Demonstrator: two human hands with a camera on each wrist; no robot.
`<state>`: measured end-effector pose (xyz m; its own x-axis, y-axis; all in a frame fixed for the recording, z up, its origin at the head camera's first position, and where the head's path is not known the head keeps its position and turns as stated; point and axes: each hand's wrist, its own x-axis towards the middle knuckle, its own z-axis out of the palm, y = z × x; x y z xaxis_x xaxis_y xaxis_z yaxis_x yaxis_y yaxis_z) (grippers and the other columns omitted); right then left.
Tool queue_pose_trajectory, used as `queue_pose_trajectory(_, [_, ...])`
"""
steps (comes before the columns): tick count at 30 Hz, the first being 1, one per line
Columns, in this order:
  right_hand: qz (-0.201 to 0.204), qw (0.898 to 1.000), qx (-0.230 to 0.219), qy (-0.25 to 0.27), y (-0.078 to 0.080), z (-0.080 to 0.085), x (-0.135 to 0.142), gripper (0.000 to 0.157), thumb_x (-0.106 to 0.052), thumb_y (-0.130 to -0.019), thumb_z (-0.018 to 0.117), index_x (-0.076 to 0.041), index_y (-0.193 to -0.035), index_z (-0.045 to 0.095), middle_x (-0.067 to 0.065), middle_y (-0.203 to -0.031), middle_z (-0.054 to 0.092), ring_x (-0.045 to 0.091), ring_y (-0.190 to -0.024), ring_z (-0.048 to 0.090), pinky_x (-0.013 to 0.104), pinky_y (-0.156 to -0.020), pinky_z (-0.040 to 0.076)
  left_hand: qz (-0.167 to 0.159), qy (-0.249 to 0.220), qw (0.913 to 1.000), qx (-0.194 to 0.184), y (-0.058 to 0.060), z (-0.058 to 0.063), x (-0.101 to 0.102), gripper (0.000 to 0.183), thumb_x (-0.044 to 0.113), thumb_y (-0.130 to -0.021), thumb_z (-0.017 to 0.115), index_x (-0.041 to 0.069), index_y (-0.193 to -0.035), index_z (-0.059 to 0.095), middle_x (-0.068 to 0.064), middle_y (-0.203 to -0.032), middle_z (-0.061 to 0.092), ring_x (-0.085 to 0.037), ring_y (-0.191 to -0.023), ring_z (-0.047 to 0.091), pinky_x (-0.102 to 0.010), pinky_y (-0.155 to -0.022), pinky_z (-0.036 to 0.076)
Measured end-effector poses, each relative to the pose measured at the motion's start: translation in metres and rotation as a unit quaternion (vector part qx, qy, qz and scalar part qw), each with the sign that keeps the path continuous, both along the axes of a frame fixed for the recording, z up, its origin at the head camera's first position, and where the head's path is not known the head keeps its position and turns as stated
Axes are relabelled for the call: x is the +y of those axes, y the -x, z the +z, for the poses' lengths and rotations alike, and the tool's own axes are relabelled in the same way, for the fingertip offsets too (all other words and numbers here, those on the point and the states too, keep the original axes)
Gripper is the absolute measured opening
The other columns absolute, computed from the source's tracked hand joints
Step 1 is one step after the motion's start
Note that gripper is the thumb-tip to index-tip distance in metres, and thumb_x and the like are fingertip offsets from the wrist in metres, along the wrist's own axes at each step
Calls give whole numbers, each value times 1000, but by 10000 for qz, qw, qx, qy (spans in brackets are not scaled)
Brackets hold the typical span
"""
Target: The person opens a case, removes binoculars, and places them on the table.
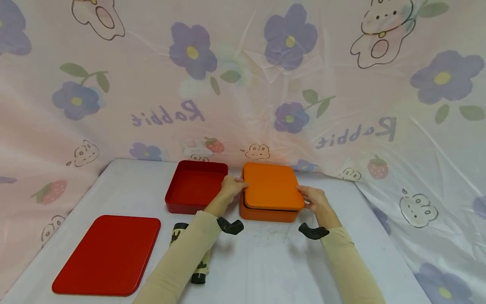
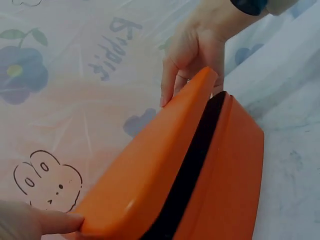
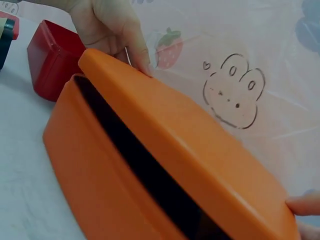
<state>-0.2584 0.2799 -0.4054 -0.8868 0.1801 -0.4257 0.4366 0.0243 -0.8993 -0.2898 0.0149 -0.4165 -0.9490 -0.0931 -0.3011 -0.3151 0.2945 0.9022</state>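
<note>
An orange lid (image 1: 271, 185) sits over an orange square box (image 1: 267, 216), with a dark gap (image 2: 187, 175) showing between them along the near side. My left hand (image 1: 231, 186) grips the lid's left edge, thumb on top. On the opposite edge, my right hand (image 1: 315, 199) grips the lid the same way. The right wrist view shows the lid (image 3: 185, 135) raised and tilted off the box wall (image 3: 95, 160). The fingers under the lid are partly hidden.
Left of the orange box stands an open red box (image 1: 197, 181). A red lid (image 1: 110, 255) lies flat at the table's front left. Partly under my left forearm is a beige patterned cylinder with black ends (image 1: 200, 270). A printed curtain (image 1: 243, 84) hangs behind the table.
</note>
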Motion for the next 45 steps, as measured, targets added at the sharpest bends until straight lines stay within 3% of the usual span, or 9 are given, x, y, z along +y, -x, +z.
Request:
queue_pose_trajectory(5, [227,9996,165,-8,2,8,3,57,-22,-93,62,0,-143,43,-17,-78,61,3,-82,58,22,-70,52,-2,-260,9997,14,-1,8,0,36,17,-85,73,1,-117,67,-17,-121,67,-24,-98,69,-36,-95,56])
queue_pose_trajectory(12, [232,9994,246,75,0,12,7,51,-18,-92,64,2,-137,49,-17,-74,63,0,-72,62,17,-67,54,-17,-623,9980,-117,-4,14,-1,36,16,-86,72,1,-117,64,-18,-120,67,-25,-99,72,-36,-95,56])
queue_pose_trajectory(16, [397,9985,354,148,-3,15,10,57,-15,-93,62,7,-141,41,-17,-73,64,-2,-72,63,14,-67,54,-191,-816,9965,-49,-6,15,-4,36,14,-86,72,-1,-117,62,-20,-122,65,-27,-102,71,-38,-98,54])
queue_pose_trajectory(22, [808,9942,442,555,-6,16,15,63,-11,-96,56,12,-146,25,-16,-78,65,-2,-76,64,14,-71,54,-511,-753,9958,-93,-8,16,-10,35,17,-89,69,0,-118,61,-19,-120,66,-29,-104,69,-39,-102,52])
queue_pose_trajectory(26, [1038,9915,518,596,-8,17,17,65,-9,-97,52,14,-147,18,-17,-81,63,-4,-78,63,13,-73,53,-609,-764,9952,-48,-9,18,-13,33,17,-92,65,-1,-118,62,-18,-118,66,-25,-95,70,-39,-99,54])
queue_pose_trajectory(34, [1048,9900,634,700,-11,21,22,63,-7,-98,49,16,-147,16,-17,-79,65,-4,-77,61,12,-72,53,-778,-841,9934,-53,-12,22,-10,32,16,-93,63,-2,-119,63,-19,-120,64,-14,-82,67,-36,-96,55])
queue_pose_trajectory(45, [1153,9886,651,715,-17,25,28,67,-9,-98,51,16,-147,12,-17,-82,64,-5,-80,62,12,-74,54,-745,-980,9924,-69,-20,29,-5,32,18,-92,64,-1,-118,62,-18,-120,66,-16,-87,70,-34,-95,55])
